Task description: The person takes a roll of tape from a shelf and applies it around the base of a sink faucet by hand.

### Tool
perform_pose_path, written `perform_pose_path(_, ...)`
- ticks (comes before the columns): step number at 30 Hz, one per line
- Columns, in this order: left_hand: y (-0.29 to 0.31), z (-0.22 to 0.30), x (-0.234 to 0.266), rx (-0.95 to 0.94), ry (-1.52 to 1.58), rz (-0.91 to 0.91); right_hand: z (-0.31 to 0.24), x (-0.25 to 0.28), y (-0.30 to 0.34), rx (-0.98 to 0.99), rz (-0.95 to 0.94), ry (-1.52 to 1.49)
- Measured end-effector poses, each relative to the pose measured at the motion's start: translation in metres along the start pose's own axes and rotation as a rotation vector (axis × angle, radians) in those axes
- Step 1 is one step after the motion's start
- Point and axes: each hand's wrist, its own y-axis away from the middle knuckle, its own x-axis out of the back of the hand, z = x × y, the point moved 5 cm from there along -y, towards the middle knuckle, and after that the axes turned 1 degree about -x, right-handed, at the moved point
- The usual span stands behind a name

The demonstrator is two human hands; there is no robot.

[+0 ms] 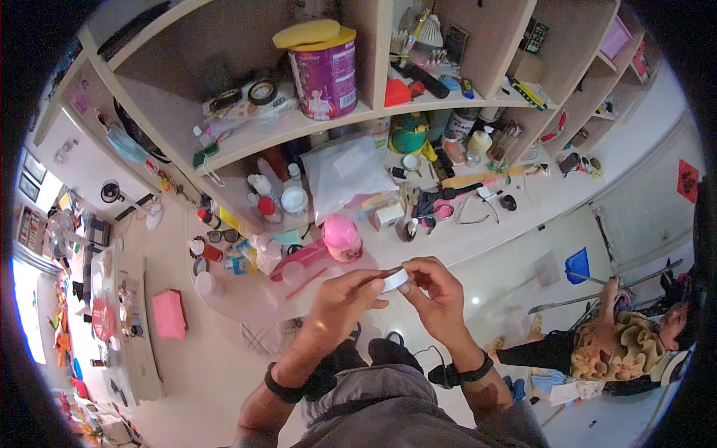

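Observation:
Between both hands, in front of my body, is a small round white thing [396, 281] that looks like a roll of tape. My left hand [340, 302] grips its left side with thumb and fingers. On the other side my right hand [435, 295] pinches the edge, fingers curled. The side facing away from me is hidden. Just beyond the hands stands a pink round-topped container [342, 237] on the white desk [258, 299]. A clear pink plastic piece [299, 261] lies beside it.
Above the desk, shelves hold a purple tin [325, 78] and a black tape roll [262, 92]. Bottles, a clear plastic bag [347, 175] and glasses [478, 209] crowd the desktop. Another person [620, 336] is at the right near a blue dustpan [576, 265]. A pink bin [169, 313] stands left.

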Motion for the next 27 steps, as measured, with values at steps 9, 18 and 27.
perform_pose_path(9, 0.03, -0.019, -0.006, 0.005, -0.077, 0.091, 0.05, -0.012, 0.019, -0.329, -0.067, -0.379)
perform_pose_path(18, 0.072, -0.046, 0.005, -0.158, -0.088, 0.202, 0.074, -0.059, 0.054, -0.574, -0.135, -0.559)
perform_pose_path(27, 0.18, -0.084, 0.097, -0.077, -0.29, 0.432, 0.058, -0.181, 0.106, -0.926, -0.349, -0.588)
